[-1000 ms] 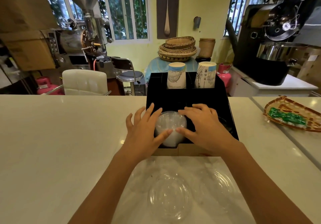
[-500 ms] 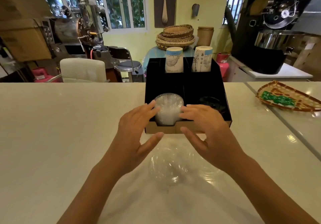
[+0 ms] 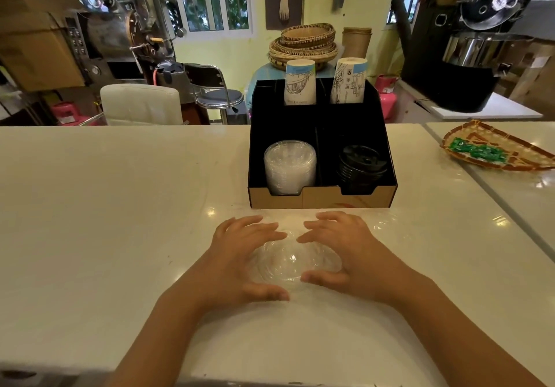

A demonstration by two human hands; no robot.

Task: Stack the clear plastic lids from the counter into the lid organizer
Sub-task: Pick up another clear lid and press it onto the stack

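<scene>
black organizer (image 3: 321, 134), clear lids (image 3: 289, 166), white counter (image 3: 120, 206).

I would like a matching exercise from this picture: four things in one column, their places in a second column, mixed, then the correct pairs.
1. stack of clear lids
2. black lids
3. paper cups
4. loose clear lid

A. front right compartment of the organizer
B. on the counter between both hands
C. front left compartment
D. back compartments

Pairs: 1-C, 2-A, 3-D, 4-B
</scene>
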